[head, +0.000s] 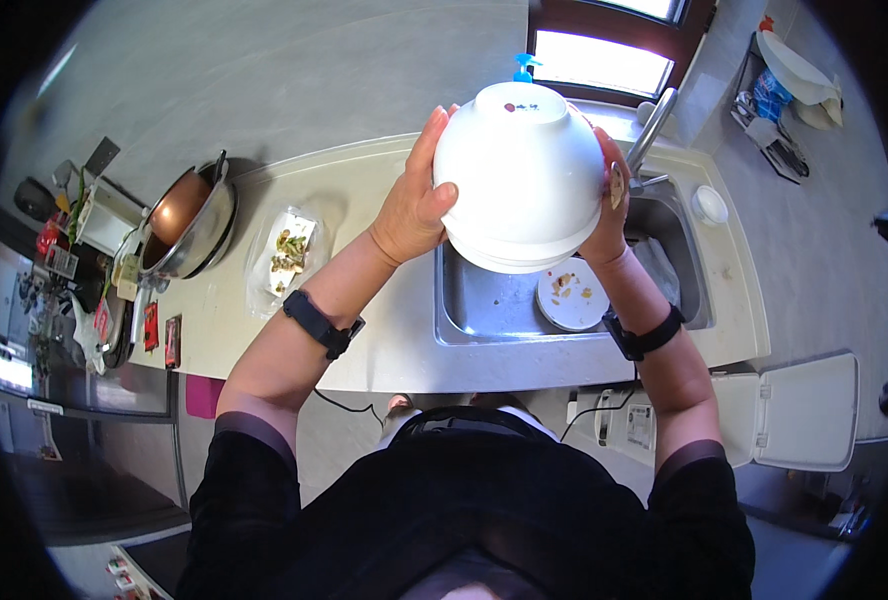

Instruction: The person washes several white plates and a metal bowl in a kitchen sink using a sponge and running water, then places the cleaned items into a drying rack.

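Note:
Both my hands hold a stack of white bowls turned upside down, above the sink. My left hand grips the stack's left side, thumb against its wall. On the other side my right hand grips it, its fingers partly hidden behind the bowls. A spoon-like utensil shows by the right fingers. Below, a white plate with food scraps lies in the sink, and a translucent plastic bag lies at the sink's right. What is inside the bowls is hidden.
A faucet rises behind the sink, near a small white bowl. Left on the counter are a plastic bag with food scraps and metal basins. An open-lidded white bin stands below right.

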The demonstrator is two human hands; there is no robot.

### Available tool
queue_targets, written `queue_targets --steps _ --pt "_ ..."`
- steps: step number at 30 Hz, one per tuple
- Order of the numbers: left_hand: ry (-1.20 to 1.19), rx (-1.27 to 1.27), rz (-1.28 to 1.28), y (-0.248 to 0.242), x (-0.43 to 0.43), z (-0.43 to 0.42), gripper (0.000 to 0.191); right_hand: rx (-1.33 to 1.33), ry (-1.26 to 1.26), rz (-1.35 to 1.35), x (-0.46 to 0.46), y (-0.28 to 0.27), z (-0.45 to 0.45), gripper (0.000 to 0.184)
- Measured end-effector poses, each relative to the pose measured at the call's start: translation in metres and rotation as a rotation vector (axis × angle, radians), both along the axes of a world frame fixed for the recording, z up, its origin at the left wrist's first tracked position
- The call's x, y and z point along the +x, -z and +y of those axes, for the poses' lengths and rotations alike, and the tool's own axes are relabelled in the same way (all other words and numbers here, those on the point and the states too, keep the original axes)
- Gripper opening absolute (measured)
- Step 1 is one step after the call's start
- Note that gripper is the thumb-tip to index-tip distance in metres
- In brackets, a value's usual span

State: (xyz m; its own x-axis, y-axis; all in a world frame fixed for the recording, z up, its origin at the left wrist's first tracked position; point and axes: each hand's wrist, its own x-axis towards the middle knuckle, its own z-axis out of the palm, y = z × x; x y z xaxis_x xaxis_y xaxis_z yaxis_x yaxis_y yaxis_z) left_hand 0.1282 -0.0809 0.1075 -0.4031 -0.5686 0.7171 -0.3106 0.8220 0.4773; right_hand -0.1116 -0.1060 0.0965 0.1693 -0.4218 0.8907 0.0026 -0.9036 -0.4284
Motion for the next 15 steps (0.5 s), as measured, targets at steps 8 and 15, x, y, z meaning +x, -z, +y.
queue_targets --steps 8,15 --pt "-0.007 0.142 0.164 -0.008 0.0 0.026 0.084 -0.263 0.204 0.103 0.007 -0.001 0.001 0.073" --pt "-0.177 -0.08 0.02 0.017 0.008 0.024 0.07 0.02 0.119 0.051 0.02 0.034 -0.002 0.081"
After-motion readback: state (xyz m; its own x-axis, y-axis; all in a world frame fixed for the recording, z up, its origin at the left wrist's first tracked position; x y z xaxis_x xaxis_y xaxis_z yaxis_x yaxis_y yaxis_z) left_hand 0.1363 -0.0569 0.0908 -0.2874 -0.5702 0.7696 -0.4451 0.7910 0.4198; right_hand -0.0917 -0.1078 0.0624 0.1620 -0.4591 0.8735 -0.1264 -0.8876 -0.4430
